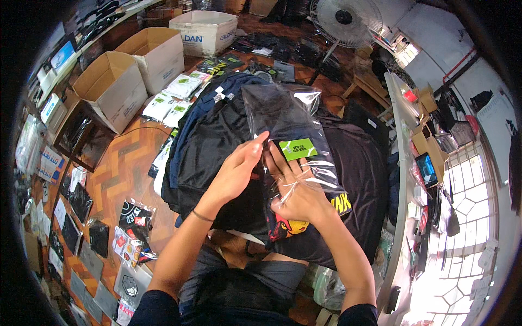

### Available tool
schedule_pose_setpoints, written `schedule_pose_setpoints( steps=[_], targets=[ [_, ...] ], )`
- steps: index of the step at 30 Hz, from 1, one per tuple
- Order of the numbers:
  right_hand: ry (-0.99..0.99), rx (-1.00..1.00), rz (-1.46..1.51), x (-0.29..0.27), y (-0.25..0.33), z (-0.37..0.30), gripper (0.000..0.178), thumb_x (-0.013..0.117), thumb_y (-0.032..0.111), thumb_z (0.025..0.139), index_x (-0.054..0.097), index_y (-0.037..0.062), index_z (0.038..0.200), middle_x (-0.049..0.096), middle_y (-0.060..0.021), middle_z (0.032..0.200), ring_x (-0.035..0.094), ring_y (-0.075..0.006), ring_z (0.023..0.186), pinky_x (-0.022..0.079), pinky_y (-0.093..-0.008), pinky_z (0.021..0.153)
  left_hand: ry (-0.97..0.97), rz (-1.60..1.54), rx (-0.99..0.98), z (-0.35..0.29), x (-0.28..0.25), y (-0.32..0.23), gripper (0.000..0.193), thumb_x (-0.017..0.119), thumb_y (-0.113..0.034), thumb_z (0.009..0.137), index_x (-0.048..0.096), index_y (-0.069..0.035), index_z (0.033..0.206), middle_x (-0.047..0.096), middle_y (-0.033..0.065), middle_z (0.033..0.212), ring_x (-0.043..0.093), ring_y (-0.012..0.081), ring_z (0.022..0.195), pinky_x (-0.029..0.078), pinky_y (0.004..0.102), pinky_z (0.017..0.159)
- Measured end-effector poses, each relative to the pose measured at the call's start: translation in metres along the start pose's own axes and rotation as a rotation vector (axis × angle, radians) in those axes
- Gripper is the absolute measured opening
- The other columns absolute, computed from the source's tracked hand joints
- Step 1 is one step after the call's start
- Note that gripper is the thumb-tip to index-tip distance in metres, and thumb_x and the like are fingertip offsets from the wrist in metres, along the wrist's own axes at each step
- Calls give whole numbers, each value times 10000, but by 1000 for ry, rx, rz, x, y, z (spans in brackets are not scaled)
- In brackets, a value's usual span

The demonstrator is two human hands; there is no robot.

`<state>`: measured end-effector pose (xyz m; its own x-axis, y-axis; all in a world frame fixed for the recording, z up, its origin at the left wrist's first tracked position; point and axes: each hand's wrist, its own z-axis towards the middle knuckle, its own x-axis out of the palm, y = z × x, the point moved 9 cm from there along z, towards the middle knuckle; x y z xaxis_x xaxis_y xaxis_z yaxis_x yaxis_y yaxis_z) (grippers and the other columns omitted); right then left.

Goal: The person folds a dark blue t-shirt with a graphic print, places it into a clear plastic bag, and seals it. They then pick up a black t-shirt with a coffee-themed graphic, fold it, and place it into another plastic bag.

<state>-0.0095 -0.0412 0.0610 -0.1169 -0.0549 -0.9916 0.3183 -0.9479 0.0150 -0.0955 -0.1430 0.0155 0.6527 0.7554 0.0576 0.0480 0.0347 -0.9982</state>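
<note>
- One clear plastic bag (253, 106): glossy, see-through, creased, bright glare at far right corner and near end; dark cloth showed through.
- Green label (304, 148) sat on bag about mid-length, white patches, dark print upside down to wearer.
- Bag's long axis ran away from wearer, near end skewed slightly right; far end pointed toward floor fan (343, 17).
- Bag was over the pile of black garments (212, 157), in front of wearer's lap.
- Left hand (242, 168): fingers together, extended, tips at bag's left edge; couldn't tell if pinching.
- Right hand (296, 190): fingers stretched out, apart, at label's near edge; inside or outside film unclear.
- Black item with red-yellow print (296, 226) lay below right wrist, partly hidden.
</note>
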Motion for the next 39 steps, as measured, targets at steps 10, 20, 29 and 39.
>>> schedule_pose_setpoints(
  steps=[10, 20, 29, 39],
  targets=[
    [209, 70, -38, 16, -12, 12, 1001, 704, 452, 803, 384, 29, 1652, 366, -175, 1724, 385, -448, 1536, 217, -605, 1302, -97, 44, -7, 19, 4, 3, 622, 430, -532, 1147, 611, -63, 1513, 675, 154, 1096, 613, 233, 972, 525, 363, 884],
    [-92, 145, 116, -6, 13, -82, 691, 639, 386, 1002, 494, 27, 1574, 399, -180, 1693, 338, -395, 1578, 262, -560, 1284, -217, 387, 9, 28, -4, 9, 602, 480, -541, 1116, 645, -27, 1384, 635, 255, 1192, 644, 354, 1038, 505, 409, 968],
    [-673, 706, 1029, 33, 53, -218, 202, 700, 122, 1010, 711, -13, 1160, 749, -149, 1117, 739, -272, 1008, 591, -391, 871, -84, 602, 257, -8, 28, -27, 638, 761, -164, 980, 539, -56, 1569, 683, 205, 1352, 674, 317, 1063, 515, 387, 967],
    [-782, 883, 1985, 114, 144, -239, 776, 789, 328, 995, 386, -17, 1562, 575, -160, 1481, 624, -304, 1332, 512, -452, 1126, 696, 153, -298, -223, 141, -13, 1062, 805, -181, 980, 65, -70, 1734, 766, 149, 1134, 752, 214, 1036, 606, 339, 909]
  ],
)
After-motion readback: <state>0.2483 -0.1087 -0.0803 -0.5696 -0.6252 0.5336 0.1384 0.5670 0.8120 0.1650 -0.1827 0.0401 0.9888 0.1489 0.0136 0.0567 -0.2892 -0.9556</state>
